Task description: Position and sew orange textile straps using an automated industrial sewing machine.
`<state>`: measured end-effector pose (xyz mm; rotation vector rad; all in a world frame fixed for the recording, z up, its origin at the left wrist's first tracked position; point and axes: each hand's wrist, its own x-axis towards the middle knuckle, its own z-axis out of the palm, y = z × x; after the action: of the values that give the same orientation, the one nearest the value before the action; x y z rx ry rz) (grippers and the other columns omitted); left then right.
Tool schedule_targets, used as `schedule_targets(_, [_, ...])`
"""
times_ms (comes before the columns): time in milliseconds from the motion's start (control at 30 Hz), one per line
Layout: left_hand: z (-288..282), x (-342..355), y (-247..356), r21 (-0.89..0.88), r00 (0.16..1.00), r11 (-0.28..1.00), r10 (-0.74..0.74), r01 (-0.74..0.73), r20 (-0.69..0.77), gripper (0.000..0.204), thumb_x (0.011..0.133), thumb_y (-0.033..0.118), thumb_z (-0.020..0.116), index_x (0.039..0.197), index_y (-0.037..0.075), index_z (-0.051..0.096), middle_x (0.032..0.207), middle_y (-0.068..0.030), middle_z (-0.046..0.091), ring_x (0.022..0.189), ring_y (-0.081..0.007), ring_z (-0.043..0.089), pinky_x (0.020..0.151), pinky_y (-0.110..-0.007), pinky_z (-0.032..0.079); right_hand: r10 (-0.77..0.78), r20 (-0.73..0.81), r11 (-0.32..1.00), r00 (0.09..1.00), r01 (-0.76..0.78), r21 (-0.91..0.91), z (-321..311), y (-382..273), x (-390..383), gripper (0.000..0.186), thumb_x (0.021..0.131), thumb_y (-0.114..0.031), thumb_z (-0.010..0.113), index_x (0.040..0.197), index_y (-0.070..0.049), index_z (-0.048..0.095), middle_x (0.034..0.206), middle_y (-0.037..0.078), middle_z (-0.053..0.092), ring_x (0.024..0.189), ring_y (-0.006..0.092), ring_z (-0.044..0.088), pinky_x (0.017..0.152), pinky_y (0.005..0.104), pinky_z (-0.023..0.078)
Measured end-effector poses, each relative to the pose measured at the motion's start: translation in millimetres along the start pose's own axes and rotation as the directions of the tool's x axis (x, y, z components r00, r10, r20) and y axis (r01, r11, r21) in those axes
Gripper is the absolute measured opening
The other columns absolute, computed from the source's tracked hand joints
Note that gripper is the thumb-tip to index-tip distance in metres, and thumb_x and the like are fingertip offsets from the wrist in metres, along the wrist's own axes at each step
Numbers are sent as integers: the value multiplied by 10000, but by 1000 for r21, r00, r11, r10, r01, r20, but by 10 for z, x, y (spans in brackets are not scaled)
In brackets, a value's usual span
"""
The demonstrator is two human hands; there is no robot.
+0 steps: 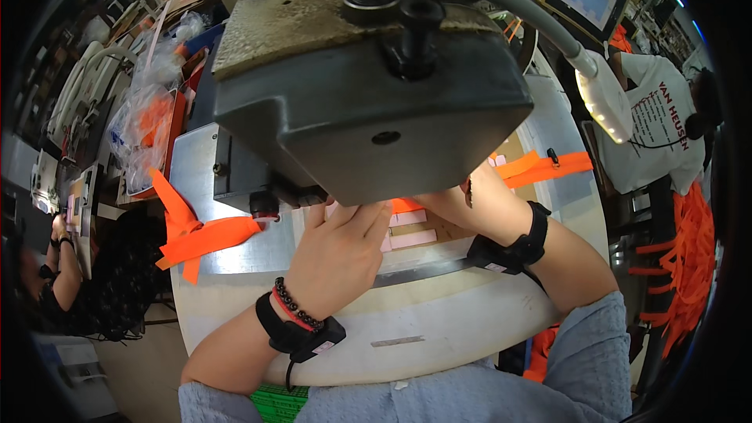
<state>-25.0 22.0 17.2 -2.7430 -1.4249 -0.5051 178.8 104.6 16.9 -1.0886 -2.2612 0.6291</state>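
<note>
My left hand (341, 247) reaches under the sewing machine head (384, 121), its fingers stretched forward and slightly apart. The machine hides its fingertips. My right hand (450, 207) comes in from the other side, and its fingers are hidden behind the head. Between the hands shows a bit of orange fabric strip (404, 205), beside the left hand. Below it lies a tan template board (427, 242) with pale pink bars (413, 238). I cannot see what, if anything, either hand grips.
Orange strips (211, 236) lie left on the metal plate (223, 262). Another orange strip (552, 170) with a black clip lies right. A lit lamp (607, 102) hangs at the right. Orange strips (685, 266) hang beyond the table. Co-workers sit left and stand right.
</note>
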Motion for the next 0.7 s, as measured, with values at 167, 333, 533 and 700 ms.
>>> schedule_targets(167, [17,-1,7,48,1000,999,17,-18,2,420,691,49,614,1108,-2,634,1237,-76,557,1219,-274,464,1049,-507,331,-199,63,977,978,203,-68,-81,-3,-51,200,749,-136,763,928,-100,682,919,56,611,945,251,553,764,419,408])
schedule_targets(333, [5,-5,9,30,999,999,11,-13,45,420,700,76,614,1114,9,615,1198,-67,567,1196,-256,478,1033,-499,340,-343,5,917,939,336,-214,-5,6,-113,211,718,-73,736,900,-76,629,815,58,593,867,245,565,688,406,370])
schedule_targets(533, [-8,-29,-26,-42,999,999,9,-10,-37,404,732,88,601,1132,29,611,1165,-69,603,1152,-249,515,990,-475,358,-376,41,894,926,374,-247,-42,-16,-126,255,715,-52,708,913,-34,549,700,57,564,770,255,574,676,399,352])
schedule_targets(700, [-7,-41,-32,-32,999,999,18,-19,-29,408,745,99,603,1147,33,614,1188,-85,598,1161,-260,511,988,-474,357,-301,63,905,952,306,-296,-15,-58,-144,189,711,-39,724,865,-33,614,767,93,590,771,284,594,685,405,404])
